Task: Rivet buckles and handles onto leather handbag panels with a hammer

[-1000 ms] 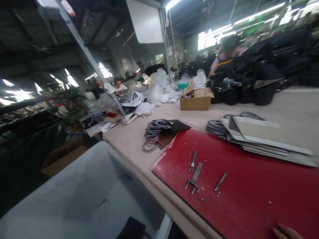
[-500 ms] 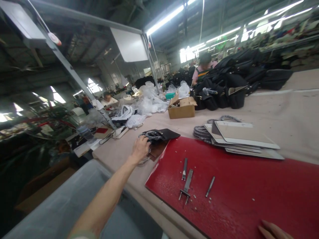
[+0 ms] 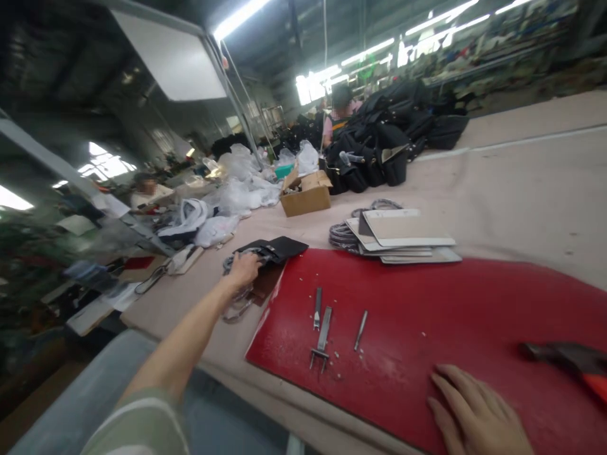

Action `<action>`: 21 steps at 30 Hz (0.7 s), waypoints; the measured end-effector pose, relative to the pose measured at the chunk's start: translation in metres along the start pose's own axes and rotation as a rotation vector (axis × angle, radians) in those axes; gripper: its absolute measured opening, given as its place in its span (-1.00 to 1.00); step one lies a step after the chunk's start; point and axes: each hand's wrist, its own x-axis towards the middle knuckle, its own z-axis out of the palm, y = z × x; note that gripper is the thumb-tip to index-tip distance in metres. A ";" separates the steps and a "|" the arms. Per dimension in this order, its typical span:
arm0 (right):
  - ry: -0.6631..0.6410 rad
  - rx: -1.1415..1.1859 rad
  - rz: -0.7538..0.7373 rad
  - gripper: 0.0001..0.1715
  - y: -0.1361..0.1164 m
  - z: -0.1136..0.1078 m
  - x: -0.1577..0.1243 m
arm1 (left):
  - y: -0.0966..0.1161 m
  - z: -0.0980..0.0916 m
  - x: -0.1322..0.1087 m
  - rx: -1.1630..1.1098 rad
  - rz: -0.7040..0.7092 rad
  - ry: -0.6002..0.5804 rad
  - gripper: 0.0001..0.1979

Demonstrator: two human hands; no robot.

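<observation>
My left hand [image 3: 244, 268] reaches out to the small stack at the left edge of the red board, its bent fingers closed on a black leather-like piece [image 3: 289, 246]. Plastic-wrapped cords [image 3: 237, 309] and a brown piece [image 3: 268, 284] lie under and beside that hand. Fingers a little apart, my right hand [image 3: 478, 411] rests flat and holds nothing on the red board [image 3: 403, 303]. A hammer [image 3: 564, 357] with a partly orange handle lies to its right. Between my hands are a two-pronged metal tool [image 3: 323, 338], a smaller punch [image 3: 317, 308] and a thin metal rod [image 3: 361, 330].
Behind the board lie pale flat panels [image 3: 403, 234] beside coiled grey cords [image 3: 342, 237]. Farther back are an open cardboard box [image 3: 306, 201], clear plastic bags [image 3: 246, 193] and a heap of black bags [image 3: 379, 142]. Two people sit beyond the table.
The view has swung right, bringing the hammer and more of my right hand into sight. My left hand remains at the black pieces.
</observation>
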 end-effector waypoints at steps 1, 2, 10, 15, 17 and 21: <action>-0.020 -0.009 0.018 -0.66 -0.007 -0.007 0.006 | 0.001 -0.005 -0.001 -0.006 -0.011 0.004 -0.82; -0.036 -0.014 0.036 -0.67 -0.014 -0.012 0.010 | 0.002 -0.011 -0.001 -0.013 -0.021 0.012 -0.79; -0.182 0.067 0.153 -0.73 -0.030 -0.028 0.017 | 0.068 -0.065 -0.068 -0.110 -0.079 0.372 -0.70; -0.112 0.204 0.200 -0.78 -0.035 -0.045 0.014 | 0.195 -0.064 -0.181 -0.266 0.262 0.492 -0.72; -0.015 0.212 0.241 -0.77 -0.033 -0.055 0.006 | 0.255 -0.053 -0.226 -0.316 0.390 0.408 -0.78; 0.111 0.123 0.336 -0.79 -0.011 -0.079 -0.019 | 0.353 -0.036 -0.283 -0.396 0.498 0.054 -0.94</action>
